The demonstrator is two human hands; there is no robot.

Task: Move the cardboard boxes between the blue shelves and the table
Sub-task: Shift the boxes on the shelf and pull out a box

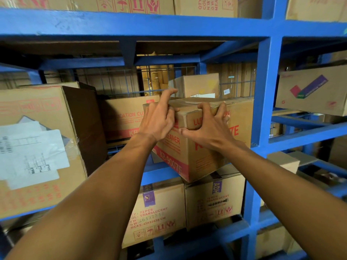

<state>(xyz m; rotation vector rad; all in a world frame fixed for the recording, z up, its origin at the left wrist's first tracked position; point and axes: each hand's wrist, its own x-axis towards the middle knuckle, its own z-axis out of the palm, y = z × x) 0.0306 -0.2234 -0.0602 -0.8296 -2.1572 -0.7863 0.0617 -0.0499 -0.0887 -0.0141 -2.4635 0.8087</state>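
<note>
A cardboard box with red print [189, 156] sits turned corner-first on the middle level of the blue shelves [264, 91], its near corner jutting out over the front beam. My left hand [159, 119] lies against its upper left face, fingers bent over the top edge, index finger raised. My right hand [210, 128] grips the top front edge on the right face, fingers hooked over the rim and thumb pressed on the side. The table is out of view.
A big labelled box [37, 147] fills the shelf's left. A similar red-print box [124, 119] and a smaller box [199, 85] stand behind. Two boxes [214, 201] sit on the level below. More boxes fill the top shelf and right bay [311, 91].
</note>
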